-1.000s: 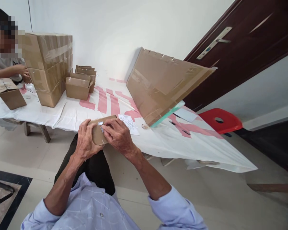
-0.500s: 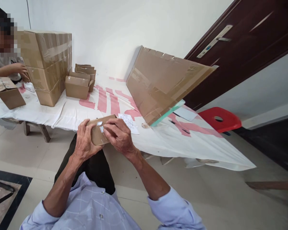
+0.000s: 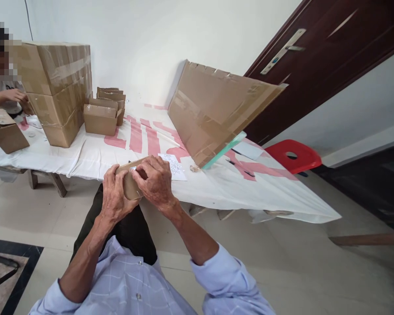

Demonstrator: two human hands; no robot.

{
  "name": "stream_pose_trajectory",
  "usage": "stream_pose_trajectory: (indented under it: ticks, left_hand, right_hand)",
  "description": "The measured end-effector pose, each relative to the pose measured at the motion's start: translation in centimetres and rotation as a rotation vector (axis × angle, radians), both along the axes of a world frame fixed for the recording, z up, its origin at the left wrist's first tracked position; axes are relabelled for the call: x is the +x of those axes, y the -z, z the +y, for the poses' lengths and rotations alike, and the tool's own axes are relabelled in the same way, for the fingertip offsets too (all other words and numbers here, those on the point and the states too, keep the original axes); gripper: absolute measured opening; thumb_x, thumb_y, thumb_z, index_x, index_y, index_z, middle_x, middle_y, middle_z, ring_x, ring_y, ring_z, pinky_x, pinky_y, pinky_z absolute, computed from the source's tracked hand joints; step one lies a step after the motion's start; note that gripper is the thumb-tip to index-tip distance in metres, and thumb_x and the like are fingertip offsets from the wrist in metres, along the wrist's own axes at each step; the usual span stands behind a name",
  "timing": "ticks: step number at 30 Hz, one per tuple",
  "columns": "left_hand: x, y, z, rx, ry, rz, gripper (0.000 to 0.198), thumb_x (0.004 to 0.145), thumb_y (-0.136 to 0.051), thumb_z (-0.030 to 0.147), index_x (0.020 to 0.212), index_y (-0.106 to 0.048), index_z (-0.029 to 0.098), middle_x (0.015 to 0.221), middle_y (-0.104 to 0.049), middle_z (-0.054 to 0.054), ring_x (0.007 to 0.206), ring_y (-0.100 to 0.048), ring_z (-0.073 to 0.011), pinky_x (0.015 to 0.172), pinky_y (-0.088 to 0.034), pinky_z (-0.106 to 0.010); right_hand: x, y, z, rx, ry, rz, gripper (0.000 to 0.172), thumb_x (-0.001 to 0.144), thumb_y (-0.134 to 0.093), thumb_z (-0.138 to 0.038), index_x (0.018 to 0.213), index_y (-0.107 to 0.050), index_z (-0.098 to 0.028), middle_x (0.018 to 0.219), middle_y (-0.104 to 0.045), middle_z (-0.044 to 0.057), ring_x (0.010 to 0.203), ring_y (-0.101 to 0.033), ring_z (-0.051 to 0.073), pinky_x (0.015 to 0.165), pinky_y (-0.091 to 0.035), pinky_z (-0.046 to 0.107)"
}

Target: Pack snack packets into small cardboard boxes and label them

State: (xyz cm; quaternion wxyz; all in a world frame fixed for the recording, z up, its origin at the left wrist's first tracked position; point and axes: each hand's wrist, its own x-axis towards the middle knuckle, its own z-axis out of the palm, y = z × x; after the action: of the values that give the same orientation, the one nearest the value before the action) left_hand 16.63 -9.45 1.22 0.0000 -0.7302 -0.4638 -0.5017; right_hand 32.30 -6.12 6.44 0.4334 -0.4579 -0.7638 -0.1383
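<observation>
A small brown cardboard box [image 3: 131, 186] is held in front of my lap, at the table's front edge. My left hand [image 3: 114, 192] grips it from the left, fingers over the upper side and thumb along the near edge. My right hand [image 3: 155, 180] is closed over the box's right part, its thumb and curled fingertips at a small white sticker [image 3: 132, 169] with a dark border. Those fingers hide most of the box's right half. Just behind the right hand lies a white sheet [image 3: 175, 168] covered with small dark-outlined marks.
A white-covered table [image 3: 216, 192] has a large cardboard sheet [image 3: 213, 109] leaning on it. Stacked taped boxes [image 3: 62, 92] and small open boxes [image 3: 100, 120] stand left. A co-worker's hand [image 3: 16, 96] is beyond the stack. A red stool [image 3: 293, 159] stands right.
My right hand has shifted left over the box, its fingertips now at the upper sticker; the lower sticker is covered. The left hand keeps its grip. The view has turned slightly right.
</observation>
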Motion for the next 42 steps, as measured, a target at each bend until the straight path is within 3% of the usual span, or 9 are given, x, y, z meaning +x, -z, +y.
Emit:
stream_pose_trajectory:
  ticks: [9,12,15,17,20,24,27,31,42]
  left_hand:
    - [0.0,0.0,0.1,0.013,0.01,-0.015,0.083,0.069,-0.088,0.029,0.14,-0.047,0.023,0.153,-0.045,-0.021,0.145,-0.05,-0.0423,0.118,-0.047,-0.061]
    - [-0.6,-0.3,0.3,-0.02,0.016,-0.02,0.086,0.066,-0.09,0.027,0.14,-0.046,0.025,0.155,-0.042,-0.021,0.146,-0.048,-0.0427,0.119,-0.046,-0.062]
    - [-1.6,-0.8,0.7,-0.02,0.024,-0.062,0.088,0.065,-0.093,0.03,0.139,-0.047,0.027,0.154,-0.042,-0.019,0.147,-0.046,-0.0422,0.121,-0.045,-0.062]
    - [-2.3,-1.2,1.1,-0.014,0.028,-0.09,0.088,0.064,-0.095,0.031,0.138,-0.047,0.027,0.152,-0.043,-0.017,0.147,-0.046,-0.0414,0.122,-0.044,-0.062]
    - [-3.0,-1.6,1.6,-0.02,0.03,-0.106,0.089,0.062,-0.096,0.033,0.137,-0.049,0.029,0.15,-0.044,-0.015,0.146,-0.046,-0.0401,0.121,-0.045,-0.063]
    - [-3.4,-2.0,1.8,-0.031,0.018,-0.126,0.087,0.062,-0.098,0.04,0.135,-0.052,0.029,0.147,-0.045,-0.013,0.145,-0.046,-0.0398,0.12,-0.045,-0.062]
    - [-3.7,-2.2,2.0,-0.033,0.01,-0.108,0.086,0.062,-0.098,0.04,0.134,-0.053,0.028,0.147,-0.046,-0.014,0.145,-0.046,-0.0408,0.121,-0.044,-0.063]
    - [-3.8,-2.5,2.2,-0.04,-0.006,-0.076,0.088,0.062,-0.098,0.041,0.136,-0.053,0.028,0.148,-0.047,-0.015,0.146,-0.046,-0.0421,0.119,-0.045,-0.065]
    - [-3.4,-2.9,2.4,-0.059,-0.004,-0.082,0.089,0.061,-0.099,0.043,0.136,-0.054,0.027,0.149,-0.047,-0.015,0.147,-0.046,-0.0423,0.12,-0.045,-0.065]
  right_hand:
    - [-0.7,-0.5,-0.5,-0.035,-0.082,0.205,0.021,0.098,-0.064,-0.019,0.078,-0.06,-0.025,0.087,-0.069,0.004,0.089,-0.062,0.023,0.089,-0.048,0.043]
    - [1.7,-1.8,-0.5,0.006,-0.153,0.382,0.02,0.101,-0.062,-0.024,0.082,-0.06,-0.025,0.088,-0.067,0.003,0.088,-0.063,0.021,0.087,-0.053,0.04]
    - [6.5,-1.9,0.7,-0.022,-0.103,0.477,0.018,0.101,-0.061,-0.03,0.084,-0.06,-0.025,0.088,-0.066,0.002,0.087,-0.063,0.019,0.081,-0.053,0.036]
    - [10.3,-0.4,2.3,-0.152,-0.053,0.492,0.02,0.1,-0.062,-0.036,0.083,-0.06,-0.024,0.088,-0.066,0.001,0.082,-0.061,0.017,0.078,-0.053,0.033]
    - [14.8,3.4,5.0,-0.521,0.106,0.433,0.019,0.096,-0.055,-0.034,0.08,-0.057,-0.023,0.083,-0.066,0.001,0.08,-0.061,0.017,0.079,-0.051,0.031]
    - [17.7,8.6,7.9,-0.679,0.204,0.38,0.015,0.087,-0.055,-0.026,0.072,-0.056,-0.023,0.075,-0.065,0.002,0.079,-0.06,0.019,0.082,-0.048,0.032]
    - [18.7,11.0,9.3,-0.748,0.281,0.338,0.014,0.085,-0.054,-0.022,0.073,-0.06,-0.021,0.076,-0.067,0.004,0.078,-0.058,0.019,0.081,-0.045,0.032]
    - [19.8,12.5,10.5,-0.801,0.353,0.257,0.017,0.09,-0.052,-0.019,0.082,-0.068,-0.019,0.087,-0.074,0.008,0.083,-0.057,0.02,0.08,-0.041,0.032]
    - [20.6,13.7,11.6,-0.87,0.45,0.052,0.019,0.097,-0.056,-0.019,0.096,-0.075,-0.016,0.109,-0.078,0.013,0.096,-0.061,0.022,0.084,-0.042,0.03]
